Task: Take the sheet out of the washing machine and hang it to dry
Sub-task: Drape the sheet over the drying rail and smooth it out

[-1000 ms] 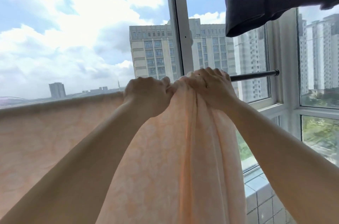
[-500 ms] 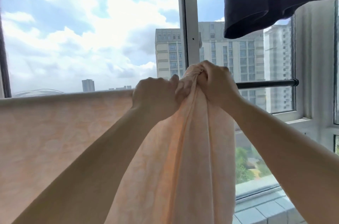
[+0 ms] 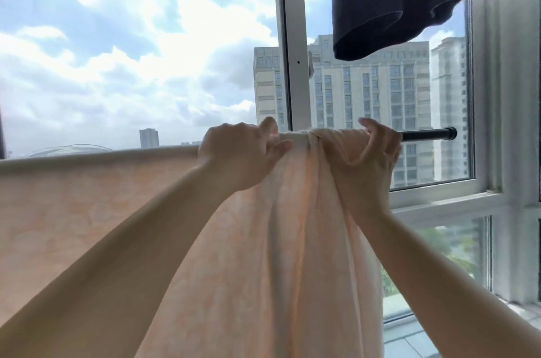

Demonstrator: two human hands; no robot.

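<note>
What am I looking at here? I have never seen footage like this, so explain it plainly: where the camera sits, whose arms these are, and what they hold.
There is no machine here. A person wears one wide-angle camera on the head, so the two bare arms reaching up from the bottom of the picture are the wearer's own.

The left hand and the right hand both grip a peach-coloured sheet with curled fingers. The sheet is draped over a dark rod that runs across in front of the window. To the left the sheet hangs flat; between the hands it is bunched into folds.

Above right hangs a dark garment. Through the glass you see clouds and tall buildings.
</note>
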